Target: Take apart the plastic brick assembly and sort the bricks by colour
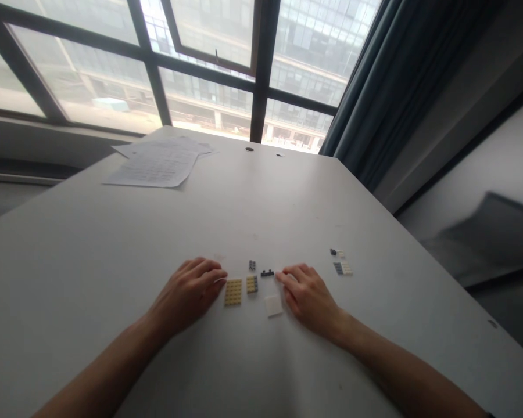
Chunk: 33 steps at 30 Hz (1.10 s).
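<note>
My left hand (197,288) rests on the table with loosely bent fingers and nothing visible in them. Its fingertips lie at the upper left edge of a tan studded building-block plate (232,292). To the right of that plate is a smaller tan and dark grey block piece (251,284), with a small grey piece (252,265) above it. My right hand (305,293) is also loosely open, its index fingertip close to the end of a black block piece (267,273); whether they touch I cannot tell. A flat white square piece (273,306) lies left of its thumb.
Farther right lie a grey and white studded piece (343,268), a small black piece (333,252) and a small white piece (341,253). Printed papers (157,162) spread over the white table's (244,197) far left corner. Windows and a dark curtain (387,87) stand behind.
</note>
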Each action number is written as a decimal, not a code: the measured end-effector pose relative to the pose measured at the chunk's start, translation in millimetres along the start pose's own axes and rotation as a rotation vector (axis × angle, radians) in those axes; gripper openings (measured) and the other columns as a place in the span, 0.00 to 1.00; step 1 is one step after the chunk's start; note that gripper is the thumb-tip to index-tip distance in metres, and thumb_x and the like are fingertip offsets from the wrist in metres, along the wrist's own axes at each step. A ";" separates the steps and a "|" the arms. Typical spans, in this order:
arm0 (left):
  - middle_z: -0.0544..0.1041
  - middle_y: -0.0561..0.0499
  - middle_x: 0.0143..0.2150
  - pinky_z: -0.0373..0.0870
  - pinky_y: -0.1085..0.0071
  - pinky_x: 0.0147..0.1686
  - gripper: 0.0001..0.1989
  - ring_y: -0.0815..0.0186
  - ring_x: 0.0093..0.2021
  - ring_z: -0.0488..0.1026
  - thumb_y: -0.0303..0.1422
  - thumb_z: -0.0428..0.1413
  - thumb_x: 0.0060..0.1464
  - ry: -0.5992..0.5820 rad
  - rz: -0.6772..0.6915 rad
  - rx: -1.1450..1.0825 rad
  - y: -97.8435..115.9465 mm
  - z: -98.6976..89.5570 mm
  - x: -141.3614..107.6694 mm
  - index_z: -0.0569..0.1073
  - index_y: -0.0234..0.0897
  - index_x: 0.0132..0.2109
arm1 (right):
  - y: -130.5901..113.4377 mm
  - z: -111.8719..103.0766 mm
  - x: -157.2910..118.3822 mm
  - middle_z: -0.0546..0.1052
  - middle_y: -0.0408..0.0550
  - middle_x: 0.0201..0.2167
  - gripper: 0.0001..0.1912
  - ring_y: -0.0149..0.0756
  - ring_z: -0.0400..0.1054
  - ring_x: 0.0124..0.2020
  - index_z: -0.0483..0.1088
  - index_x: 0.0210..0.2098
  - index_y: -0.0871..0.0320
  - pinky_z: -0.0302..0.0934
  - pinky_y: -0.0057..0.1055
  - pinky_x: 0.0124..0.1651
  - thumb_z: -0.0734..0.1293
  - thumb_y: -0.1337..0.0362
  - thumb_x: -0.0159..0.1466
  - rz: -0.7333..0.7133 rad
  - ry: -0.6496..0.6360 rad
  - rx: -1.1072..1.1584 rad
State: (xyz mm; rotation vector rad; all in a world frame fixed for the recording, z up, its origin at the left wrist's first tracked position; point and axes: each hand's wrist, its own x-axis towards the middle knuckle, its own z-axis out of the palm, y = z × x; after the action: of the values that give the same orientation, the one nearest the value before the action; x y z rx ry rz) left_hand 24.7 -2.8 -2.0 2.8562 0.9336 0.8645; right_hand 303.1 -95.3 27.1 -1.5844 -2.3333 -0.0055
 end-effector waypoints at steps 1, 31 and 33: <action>0.77 0.48 0.40 0.66 0.65 0.43 0.08 0.64 0.39 0.71 0.32 0.51 0.60 -0.003 -0.001 -0.002 -0.3 0.1 -0.6 0.75 0.39 0.40 | -3.7 2.3 1.3 0.73 0.51 0.47 0.20 0.41 0.63 0.48 0.68 0.53 0.58 0.59 0.38 0.52 0.62 0.72 0.61 0.002 -0.011 -0.016; 0.77 0.49 0.38 0.66 0.66 0.41 0.08 0.64 0.38 0.71 0.32 0.51 0.59 0.011 0.018 -0.001 1.0 -1.4 1.9 0.75 0.39 0.39 | 100.1 -20.3 -45.2 0.73 0.52 0.48 0.17 0.44 0.64 0.50 0.69 0.52 0.57 0.54 0.41 0.52 0.60 0.67 0.64 0.341 0.136 -0.189; 0.77 0.49 0.38 0.66 0.66 0.41 0.08 0.64 0.38 0.71 0.32 0.51 0.59 0.011 0.017 -0.003 1.3 -1.5 2.2 0.75 0.39 0.39 | 74.4 -16.5 -36.2 0.73 0.53 0.48 0.17 0.44 0.62 0.51 0.69 0.52 0.57 0.53 0.41 0.53 0.60 0.67 0.65 0.281 0.112 -0.146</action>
State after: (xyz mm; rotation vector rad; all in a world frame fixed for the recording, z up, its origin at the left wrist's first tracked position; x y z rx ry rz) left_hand 26.1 -2.8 0.6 2.8638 0.9098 0.8837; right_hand 386.9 -102.4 20.2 -1.9181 -2.0488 -0.1993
